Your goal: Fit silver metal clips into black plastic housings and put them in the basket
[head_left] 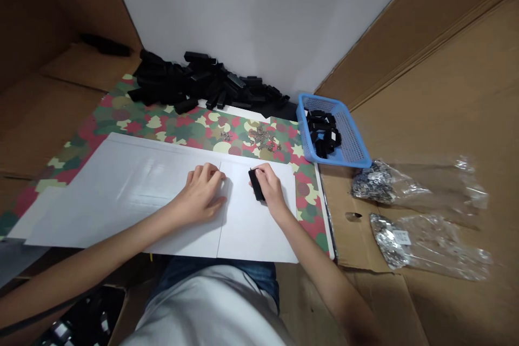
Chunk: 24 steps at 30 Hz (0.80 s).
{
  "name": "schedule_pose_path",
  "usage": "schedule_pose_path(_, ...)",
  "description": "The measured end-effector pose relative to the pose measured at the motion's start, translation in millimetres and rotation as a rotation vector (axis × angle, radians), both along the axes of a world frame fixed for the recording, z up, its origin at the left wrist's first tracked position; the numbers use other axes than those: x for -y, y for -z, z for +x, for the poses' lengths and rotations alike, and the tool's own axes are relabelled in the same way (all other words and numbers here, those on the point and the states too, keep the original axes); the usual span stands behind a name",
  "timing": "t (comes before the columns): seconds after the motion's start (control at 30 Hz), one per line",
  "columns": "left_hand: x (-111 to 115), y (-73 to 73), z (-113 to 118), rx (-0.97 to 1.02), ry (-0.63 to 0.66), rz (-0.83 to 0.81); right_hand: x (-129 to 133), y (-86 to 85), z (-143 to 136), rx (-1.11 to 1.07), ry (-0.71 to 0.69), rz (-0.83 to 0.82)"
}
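Over the right part of the white sheets (pixel 162 194), my right hand (pixel 271 186) grips a small black oblong piece (pixel 255 185), thumb on its upper end. A thin bit sticks up at that end, too small to make out. My left hand (pixel 203 192) rests low over the sheets, left of the piece and apart from it. Its fingers are loosely bent, the thumb stands away from them, and nothing shows between. Beyond the hands, small metal parts (pixel 263 138) lie scattered on the patterned cover (pixel 174 125).
Black oblong pieces (pixel 211 81) are heaped along the wall. A blue basket (pixel 352 138) at the right holds several more. Two clear bags of shiny metal parts (pixel 373 183) lie on cardboard at the far right. Below left stands a box with black pieces (pixel 87 316).
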State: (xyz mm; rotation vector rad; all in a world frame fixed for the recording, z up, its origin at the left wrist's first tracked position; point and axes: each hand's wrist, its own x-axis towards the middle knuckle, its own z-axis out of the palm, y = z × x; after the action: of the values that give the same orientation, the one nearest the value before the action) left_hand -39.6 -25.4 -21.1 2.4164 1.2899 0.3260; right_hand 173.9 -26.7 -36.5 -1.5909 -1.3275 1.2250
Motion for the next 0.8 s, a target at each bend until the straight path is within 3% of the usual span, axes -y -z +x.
schedule_pose_path(0.4, -20, -5.3, 9, 0.13, -0.185, -0.289, 4, 10.0, 3, 0.043, -0.012, 0.061)
schedule_pose_path(0.67, -25, -4.0, -8, 0.516, -0.083, -0.392, 5, 7.6, 2, -0.042, -0.012, 0.077)
schedule_pose_path(0.8, -24, -12.6, -17, 0.777, -0.139, -0.468, 2, 2.0, 7, -0.25, -0.002, 0.076)
